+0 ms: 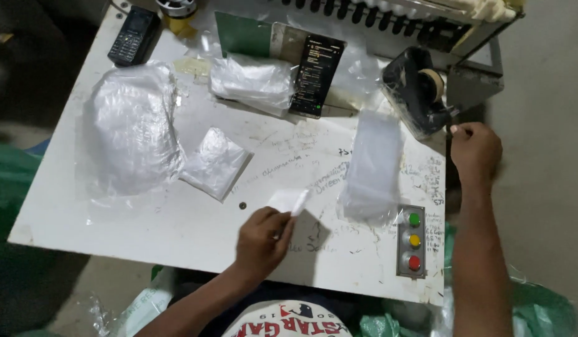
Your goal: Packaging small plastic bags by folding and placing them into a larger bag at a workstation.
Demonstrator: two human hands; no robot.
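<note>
My left hand [262, 240] is over the near middle of the white table [176, 224], pinching a small clear plastic packet [292, 201] by its corner. Off the table's right edge, my right hand [475, 150] has its fingers closed on the end of a strip of clear tape coming from the black tape dispenser [417, 93]. A stack of clear flat bags [371, 165] lies between the two hands.
A big bundle of plastic bags [134, 128] and a small folded packet [214, 163] lie at the left. A smartphone [316, 75] leans at the back; a keypad phone [134, 36] lies at the far left corner. A three-button panel [413, 240] sits near the right edge.
</note>
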